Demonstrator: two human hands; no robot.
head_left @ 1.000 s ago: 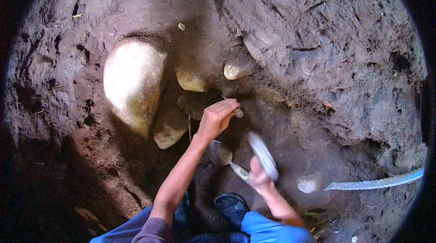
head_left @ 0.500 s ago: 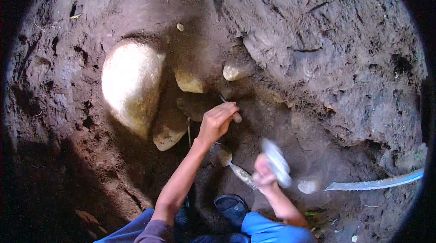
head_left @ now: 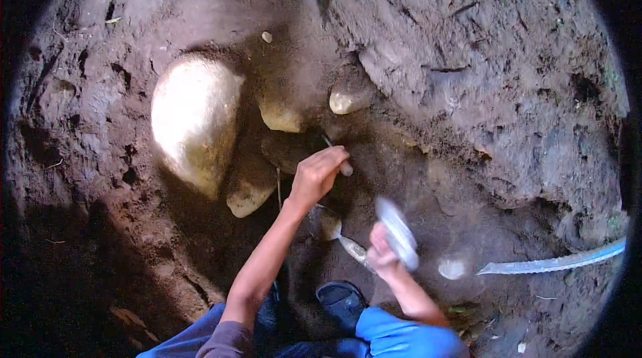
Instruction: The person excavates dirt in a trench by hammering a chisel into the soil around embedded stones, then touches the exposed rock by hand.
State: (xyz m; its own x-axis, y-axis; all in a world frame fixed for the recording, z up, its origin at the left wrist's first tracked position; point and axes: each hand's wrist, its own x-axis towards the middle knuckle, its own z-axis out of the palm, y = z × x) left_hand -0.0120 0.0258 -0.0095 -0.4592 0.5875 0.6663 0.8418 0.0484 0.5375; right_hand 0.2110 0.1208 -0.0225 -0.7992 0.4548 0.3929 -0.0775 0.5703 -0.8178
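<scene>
Brown earth, rough and pitted, fills the view, deep in shade at the lower left and paler toward the upper right. Leftmost of the stones is a big rounded one, lit almost white on top and partly sunk in the dirt. Just beside its lower right sits a smaller stone, and next to that a thin stick stands out against the soil.

From a dark sleeve, the left forearm reaches up and to the right. The left hand is bent over at the wrist, knuckles up, its fingers closed around a thin tool. The tool's rounded end shows below the fingers, and its dark shaft slants up and left into the shaded hollow between the stones.

Below that hand lies a trowel, near a dark shoe. Farther right, the right hand is raised, fingers curled tight against a flat grey-white object, blurred. Rightmost are a pale stone and a curved, jagged-edged strip.
</scene>
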